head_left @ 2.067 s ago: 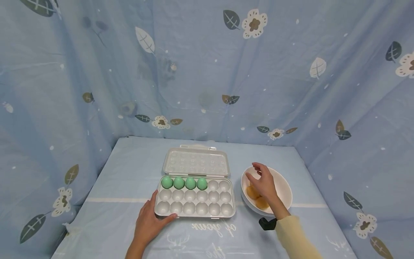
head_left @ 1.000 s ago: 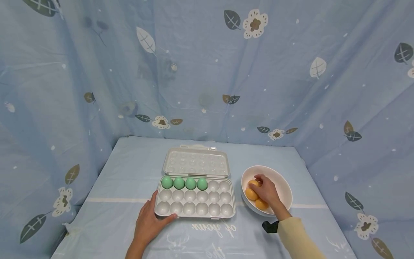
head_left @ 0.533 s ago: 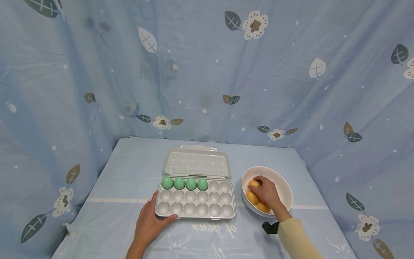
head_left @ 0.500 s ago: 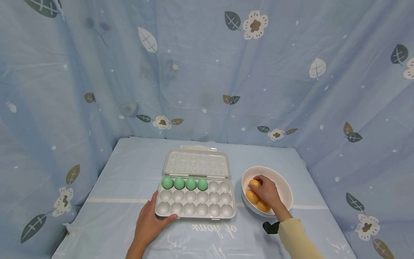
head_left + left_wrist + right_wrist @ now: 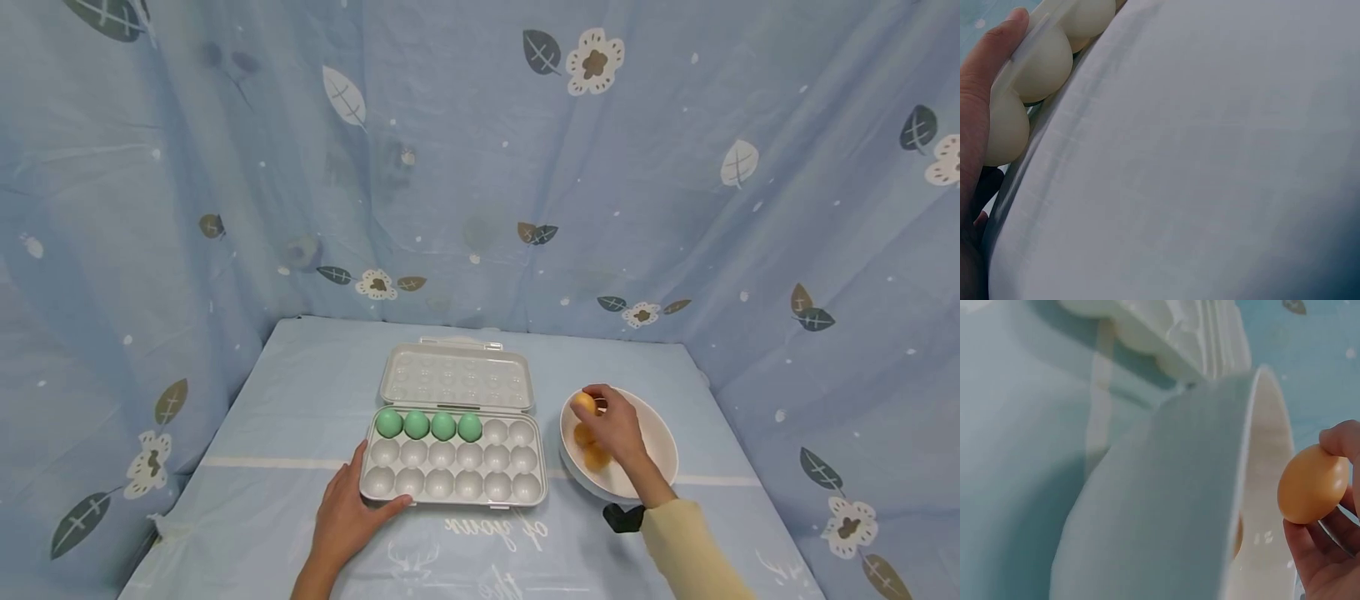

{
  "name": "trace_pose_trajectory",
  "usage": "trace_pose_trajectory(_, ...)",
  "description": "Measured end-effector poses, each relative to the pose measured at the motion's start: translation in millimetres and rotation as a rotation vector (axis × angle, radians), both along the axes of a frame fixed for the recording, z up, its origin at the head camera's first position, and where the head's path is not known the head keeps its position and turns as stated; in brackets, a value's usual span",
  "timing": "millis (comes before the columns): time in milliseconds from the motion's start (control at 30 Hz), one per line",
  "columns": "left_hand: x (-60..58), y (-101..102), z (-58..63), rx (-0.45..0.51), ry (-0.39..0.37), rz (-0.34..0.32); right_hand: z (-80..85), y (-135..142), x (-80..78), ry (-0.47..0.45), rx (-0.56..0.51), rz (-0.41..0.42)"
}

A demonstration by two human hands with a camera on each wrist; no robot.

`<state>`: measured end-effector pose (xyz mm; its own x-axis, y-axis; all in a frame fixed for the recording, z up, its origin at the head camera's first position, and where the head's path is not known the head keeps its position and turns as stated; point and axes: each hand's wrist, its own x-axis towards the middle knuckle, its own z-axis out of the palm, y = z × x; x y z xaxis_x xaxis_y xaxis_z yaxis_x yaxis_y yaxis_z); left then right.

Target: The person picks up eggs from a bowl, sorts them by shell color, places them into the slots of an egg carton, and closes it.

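In the head view, my right hand [image 5: 617, 429] pinches an orange egg [image 5: 584, 406] above the white bowl [image 5: 662, 442]. The right wrist view shows this egg [image 5: 1313, 484] between thumb and fingertips, beside the bowl's rim. More orange eggs [image 5: 597, 457] lie in the bowl, blurred and partly behind the hand. My left hand [image 5: 347, 518] holds the near left corner of the egg tray [image 5: 454, 457], fingers along its left side and thumb at its front edge. Several green eggs [image 5: 416, 425] sit in the tray's back row. In the left wrist view, the thumb [image 5: 997, 47] touches the tray's rim.
The tray's clear lid [image 5: 456, 373] lies folded back behind it. A light blue cloth with white print covers the table [image 5: 315, 375]. Patterned curtains [image 5: 450, 167] hang around the back and sides. A black heart-shaped print [image 5: 622, 518] shows near the right wrist.
My right hand reached down into the bowl, took hold of an orange egg and has lifted it up to rim height. My left hand and the tray have stayed in place.
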<state>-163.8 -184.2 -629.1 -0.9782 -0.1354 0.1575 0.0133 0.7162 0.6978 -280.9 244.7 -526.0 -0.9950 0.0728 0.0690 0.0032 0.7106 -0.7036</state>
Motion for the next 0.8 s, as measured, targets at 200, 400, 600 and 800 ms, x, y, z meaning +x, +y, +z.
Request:
trace_pose_trajectory(200, 0.3, 1, 0.0, -0.012, 0.009, 0.015, 5.2, -23, -3.2, 0.066, -0.072, 0.041)
trace_pose_trajectory(400, -0.7, 0, 0.3, -0.005, -0.028, 0.009, 2.7, -52, -4.2, 0.115, -0.123, 0.135)
trace_pose_trajectory(600, -1.0, 0, 3.2, -0.006, -0.047, 0.005, -5.5, -85, -2.1, 0.149, -0.106, 0.244)
trace_pose_trajectory(800, -0.8, 2, 4.0, -0.016, -0.014, 0.004, -16.1, -119, 1.5, 0.162, -0.118, 0.352)
